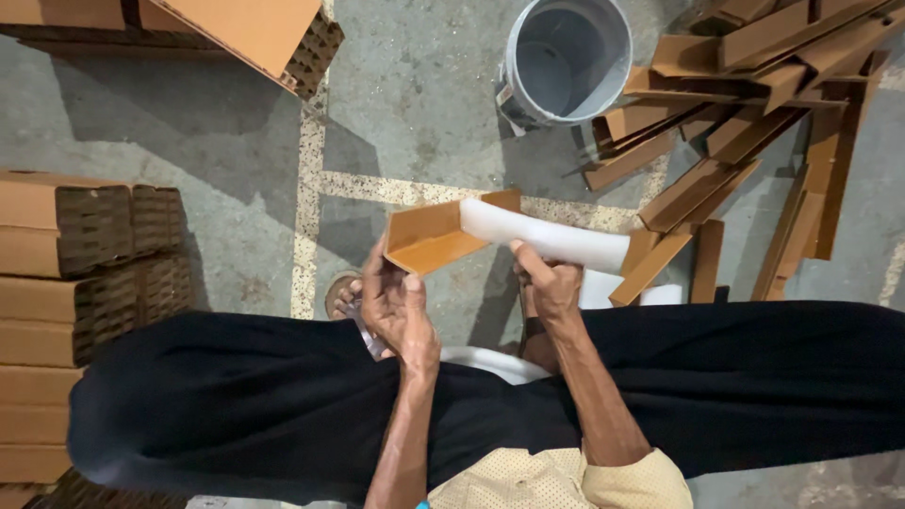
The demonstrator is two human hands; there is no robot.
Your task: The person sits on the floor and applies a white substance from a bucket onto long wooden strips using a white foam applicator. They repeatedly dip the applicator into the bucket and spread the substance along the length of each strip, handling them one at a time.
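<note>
My left hand (401, 306) grips the near end of a brown cardboard corner piece (436, 236), an L-shaped angle strip held over my lap. My right hand (547, 283) holds a white foam sheet (551, 240) that lies along the strip's right part, thumb pressed on its lower edge. The far end of the strip (646, 264) pokes out from under the foam. Both forearms rise from the bottom of the view over my black trousers (236, 405).
A heap of similar brown corner strips (754, 104) lies on the concrete floor at upper right. A grey plastic bucket (566, 57) stands at the top middle. Stacks of flattened corrugated cardboard (85, 264) fill the left side and upper left (245, 33). A sandalled foot (341, 294) shows below.
</note>
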